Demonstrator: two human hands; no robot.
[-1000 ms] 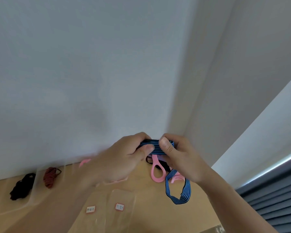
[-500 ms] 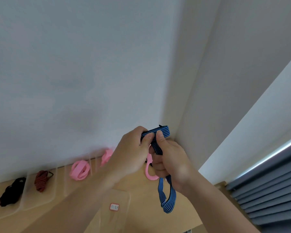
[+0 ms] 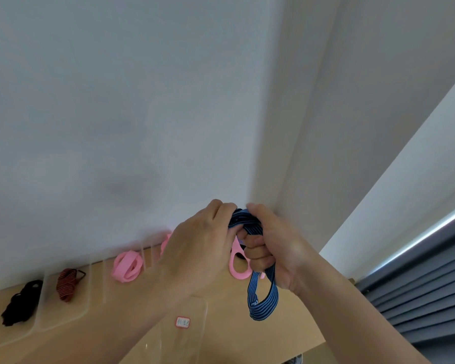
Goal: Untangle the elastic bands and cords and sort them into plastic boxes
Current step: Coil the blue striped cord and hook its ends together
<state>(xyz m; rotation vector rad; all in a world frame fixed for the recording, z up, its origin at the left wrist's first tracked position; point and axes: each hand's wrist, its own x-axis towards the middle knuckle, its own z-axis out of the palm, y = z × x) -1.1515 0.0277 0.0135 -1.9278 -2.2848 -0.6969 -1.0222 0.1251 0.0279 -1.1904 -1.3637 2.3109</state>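
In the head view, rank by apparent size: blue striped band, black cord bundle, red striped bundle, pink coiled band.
1. blue striped band, though it is nearest the camera and partly covered
2. black cord bundle
3. pink coiled band and red striped bundle: alike, unranked

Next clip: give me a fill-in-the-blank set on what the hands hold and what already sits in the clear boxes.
The left hand and right hand both grip a striped elastic band coloured ____.
Its free loop hangs below the ____ hand.
The leftmost clear plastic box holds a bundled cord coloured ____.
Missing words: blue; right; black.
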